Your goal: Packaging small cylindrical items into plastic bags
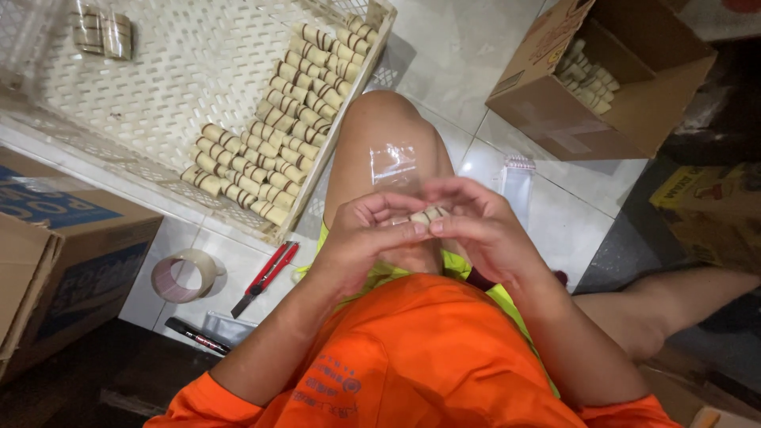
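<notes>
Lying at 9 o'clock on the floor, a tape roll (186, 275) and a red cutter (267, 277) are seen below the white crate (158, 87) of striped rolls (273, 131). At the centre, a small striped roll (429, 215) is pinched above the knee by the left hand (366, 234) and right hand (478, 224), both grips closed on it. At 1 o'clock an open cardboard box (602, 79) is placed.

— Crate (158, 71)? 
— White plastic, perforated, matt. 
— Floor (460, 55)? 
— Glazed tile, glossy. 
— Boxes? 
— The open box (587, 111) is brown corrugated cardboard, matt. 
— On the knee? 
— A clear bag (394, 165), shiny plastic film. 
— Shirt (428, 357)? 
— Orange cloth, smooth.
</notes>
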